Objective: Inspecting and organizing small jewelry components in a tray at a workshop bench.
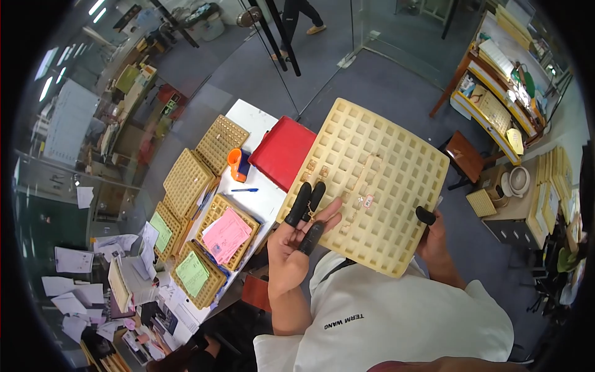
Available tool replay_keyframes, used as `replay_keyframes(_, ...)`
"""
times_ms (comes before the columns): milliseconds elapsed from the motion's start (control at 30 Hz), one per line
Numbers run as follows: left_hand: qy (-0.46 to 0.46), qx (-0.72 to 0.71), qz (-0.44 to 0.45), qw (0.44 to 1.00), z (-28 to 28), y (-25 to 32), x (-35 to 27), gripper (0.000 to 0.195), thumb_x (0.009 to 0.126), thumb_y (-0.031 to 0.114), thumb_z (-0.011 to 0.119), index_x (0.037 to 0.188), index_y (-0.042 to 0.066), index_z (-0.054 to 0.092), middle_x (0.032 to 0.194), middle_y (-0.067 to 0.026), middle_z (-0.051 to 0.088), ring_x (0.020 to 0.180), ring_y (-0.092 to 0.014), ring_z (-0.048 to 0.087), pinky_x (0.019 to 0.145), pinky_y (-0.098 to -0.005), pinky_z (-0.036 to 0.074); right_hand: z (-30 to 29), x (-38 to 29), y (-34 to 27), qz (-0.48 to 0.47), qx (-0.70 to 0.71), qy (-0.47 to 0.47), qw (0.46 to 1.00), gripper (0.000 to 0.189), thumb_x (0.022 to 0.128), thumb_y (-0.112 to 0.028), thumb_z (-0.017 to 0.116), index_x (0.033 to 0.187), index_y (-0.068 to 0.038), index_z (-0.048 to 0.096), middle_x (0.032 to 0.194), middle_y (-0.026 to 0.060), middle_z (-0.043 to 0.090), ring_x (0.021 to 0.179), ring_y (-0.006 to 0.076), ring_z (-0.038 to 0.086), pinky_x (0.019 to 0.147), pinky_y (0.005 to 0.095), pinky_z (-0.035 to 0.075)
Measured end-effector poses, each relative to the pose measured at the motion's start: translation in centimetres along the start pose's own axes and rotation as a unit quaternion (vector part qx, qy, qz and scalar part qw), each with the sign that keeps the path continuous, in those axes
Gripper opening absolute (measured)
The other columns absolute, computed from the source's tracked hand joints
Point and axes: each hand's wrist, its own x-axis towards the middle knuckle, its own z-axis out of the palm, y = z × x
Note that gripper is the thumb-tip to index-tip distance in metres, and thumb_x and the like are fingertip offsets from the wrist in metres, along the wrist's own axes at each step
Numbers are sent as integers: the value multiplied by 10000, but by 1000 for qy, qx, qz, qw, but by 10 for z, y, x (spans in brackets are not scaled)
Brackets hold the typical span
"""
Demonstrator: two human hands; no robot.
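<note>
My right hand (pixel 431 232) grips the right edge of a pale yellow compartment tray (pixel 395 181), its thumb in a black finger cot. The tray has rows of square pockets and is held tilted before my chest. My left hand (pixel 297 237), with black cots on the thumb and two fingers, is over the tray's left side. Between its cotted fingertips is a small gold-coloured jewelry piece (pixel 310 212). More gold-coloured pieces (pixel 307 171) sit in pockets above those fingertips. A thin chain (pixel 360 179) lies across the tray, near a small red-bordered label (pixel 368 201).
Left of me, a white table (pixel 251 111) carries a red tray (pixel 286 151), an orange and blue tape dispenser (pixel 238 165), a blue pen (pixel 245 189) and several compartment trays (pixel 188 179), some under pink slips (pixel 228 235) or green slips (pixel 193 273). A wooden stool (pixel 462 156) stands right.
</note>
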Motion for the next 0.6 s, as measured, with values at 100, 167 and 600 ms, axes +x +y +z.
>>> replay_keyframes(100,-21,-17,15,1000,-2,2,-5,758,691,-201,218,1440,-135,311,1465,-267,396,1317,-520,406,1085,-582,387,6,-4,1,2,4,-8,1000,437,889,-121,633,1275,59,534,1170,160,655,1007,238,683,879,358,572)
replay_keyframes(167,-35,-25,26,999,-2,3,-7,769,678,-202,213,1437,-138,314,1464,-271,395,1318,-518,407,1087,-580,386,5,-5,1,7,5,-11,1000,443,886,-119,636,1277,60,531,1172,163,653,1012,242,682,883,365,572)
replay_keyframes(600,52,22,28,998,20,-7,-23,476,892,-175,362,1358,-115,439,1405,-263,463,1287,-498,457,1035,-574,450,-11,-14,-10,23,16,-27,999,451,883,-113,642,1281,63,522,1184,173,649,1021,254,682,890,387,577)
